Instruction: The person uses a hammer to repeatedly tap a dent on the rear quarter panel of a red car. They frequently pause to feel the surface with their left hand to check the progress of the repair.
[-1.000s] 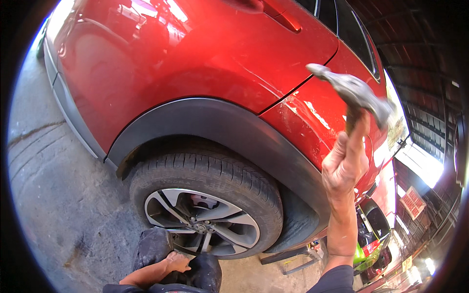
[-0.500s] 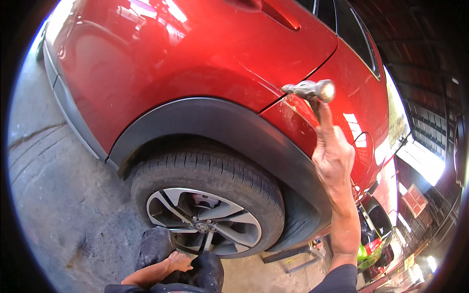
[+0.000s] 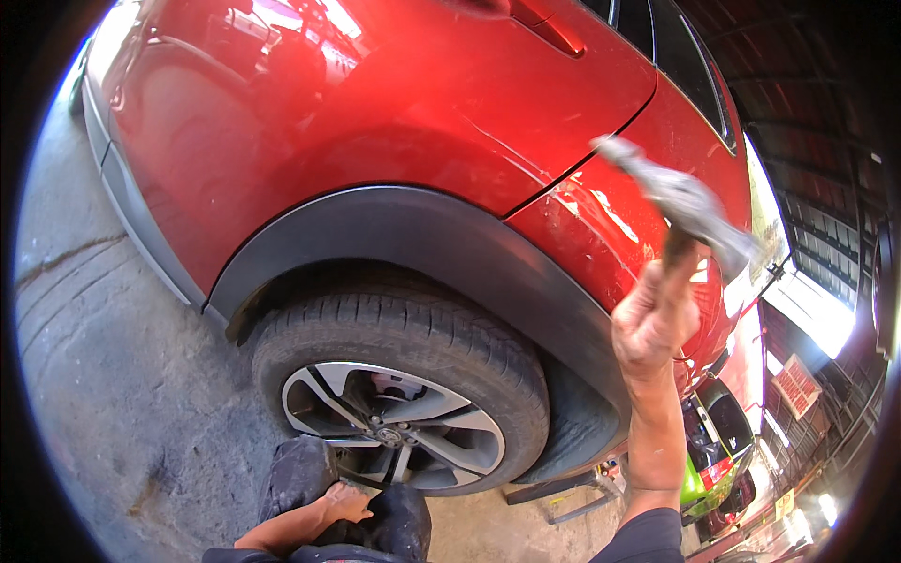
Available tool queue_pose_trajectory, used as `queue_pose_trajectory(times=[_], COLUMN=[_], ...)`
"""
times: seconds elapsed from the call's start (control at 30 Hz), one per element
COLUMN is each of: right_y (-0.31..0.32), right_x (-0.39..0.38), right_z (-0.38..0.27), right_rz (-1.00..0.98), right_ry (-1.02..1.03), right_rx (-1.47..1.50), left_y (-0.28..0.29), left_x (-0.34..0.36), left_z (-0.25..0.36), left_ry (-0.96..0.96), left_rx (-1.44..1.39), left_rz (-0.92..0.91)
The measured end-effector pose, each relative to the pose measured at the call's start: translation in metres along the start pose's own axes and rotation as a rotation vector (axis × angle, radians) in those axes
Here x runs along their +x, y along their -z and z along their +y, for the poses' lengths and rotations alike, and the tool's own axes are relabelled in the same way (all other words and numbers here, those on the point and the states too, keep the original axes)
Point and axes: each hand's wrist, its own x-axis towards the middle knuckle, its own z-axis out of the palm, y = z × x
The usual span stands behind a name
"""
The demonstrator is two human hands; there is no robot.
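In my right hand is a hammer, its metal head raised and blurred by motion, its short visible handle in my closed fingers. The head hangs in front of the red car's rear side panel, apart from the metal as far as I can see. Beside it, just past the door seam, the red paint shows a scraped, chipped patch. My left hand lies loosely over my knee, its fingers relaxed and holding nothing visible.
Below the panel are a dark plastic wheel-arch trim and a tyre with a spoked alloy wheel. A metal stand sits on the floor behind the wheel. Farther right is a green vehicle.
My right hand has tilted the hammer back to the right, away from the door seam. Its head now shows side-on and blurred. My left hand stays on my knee.
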Motion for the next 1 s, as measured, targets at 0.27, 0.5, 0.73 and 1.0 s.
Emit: queue_pose_trajectory(times=[0.27,0.5,0.73,1.0], right_y=[0.005,-0.004,0.004,0.006], right_x=[0.009,0.011,-0.002,-0.010], right_z=[-0.007,0.000,0.004,-0.003], right_rz=[-0.001,-0.021,-0.198,-0.426], right_ry=[-0.028,-0.069,-0.126,-0.135], right_rx=[0.006,-0.070,-0.081,-0.189], left_y=[-0.007,-0.004,-0.017,-0.014], left_x=[0.004,0.002,0.008,0.007], left_z=[-0.002,-0.001,-0.007,-0.006], left_ry=[0.009,0.024,-0.010,-0.029], left_rx=[-0.014,-0.010,-0.019,-0.003], left_rz=[0.003,-0.018,0.026,0.067])
